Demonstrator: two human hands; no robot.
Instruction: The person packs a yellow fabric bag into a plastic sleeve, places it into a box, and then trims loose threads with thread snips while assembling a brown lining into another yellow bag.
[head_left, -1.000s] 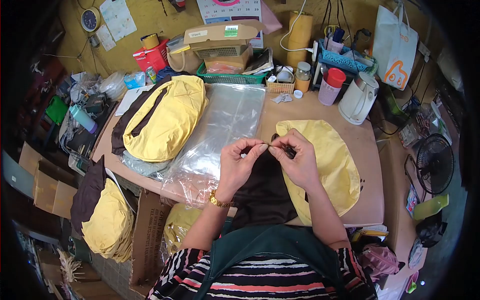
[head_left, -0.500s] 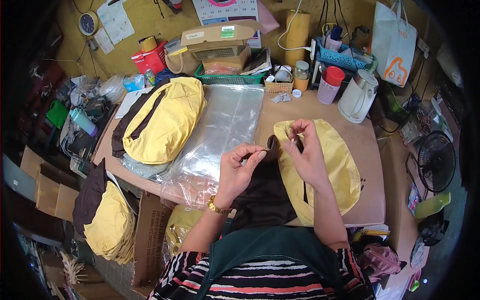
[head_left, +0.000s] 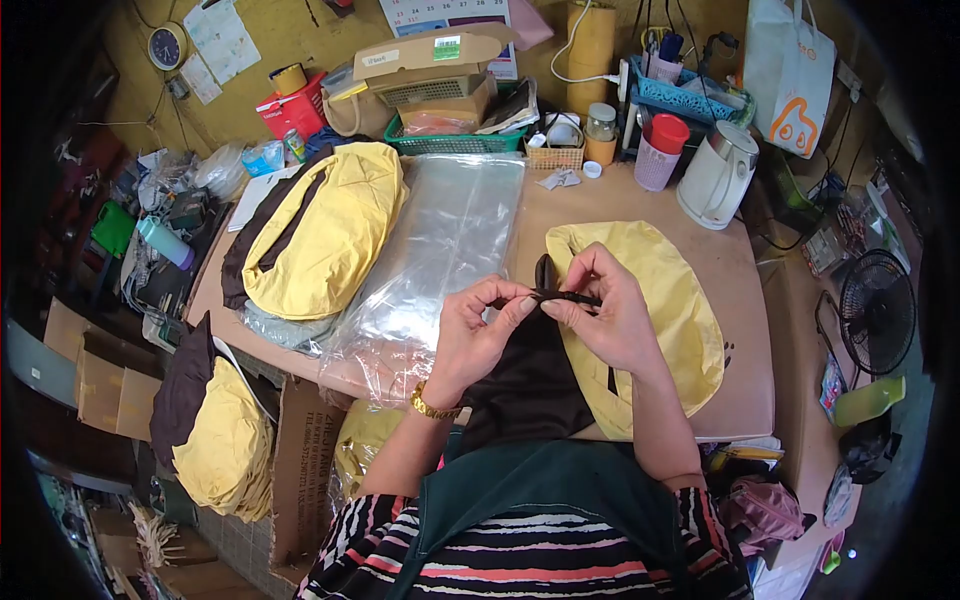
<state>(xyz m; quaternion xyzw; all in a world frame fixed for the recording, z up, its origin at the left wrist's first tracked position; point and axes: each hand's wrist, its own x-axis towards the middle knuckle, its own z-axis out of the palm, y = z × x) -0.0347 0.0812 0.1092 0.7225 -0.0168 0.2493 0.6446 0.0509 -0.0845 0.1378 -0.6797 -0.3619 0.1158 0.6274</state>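
Note:
On the work table in front of me lies a yellow cloth piece (head_left: 675,325) with a dark brown cloth panel (head_left: 528,385) to its left. Above them my left hand (head_left: 472,335) pinches a narrow dark fabric strip (head_left: 544,274) between thumb and fingertips. My right hand (head_left: 612,318) grips the same strip a little to the right, and the fingertips of both hands nearly meet. One end of the strip stands up in a loop, while part of it is hidden by the fingers.
A stack of yellow and brown cloth pieces (head_left: 330,230) rests at the left, beside clear plastic bags (head_left: 455,215). Another yellow stack (head_left: 222,440) sits lower left. Along the back stand a green basket (head_left: 450,143), a red-lidded cup (head_left: 657,155) and a white kettle (head_left: 718,178).
My right hand has closed on the dark strip, with its fingertips now level with the left hand's. The left hand keeps its pinch. The whole view has shifted slightly.

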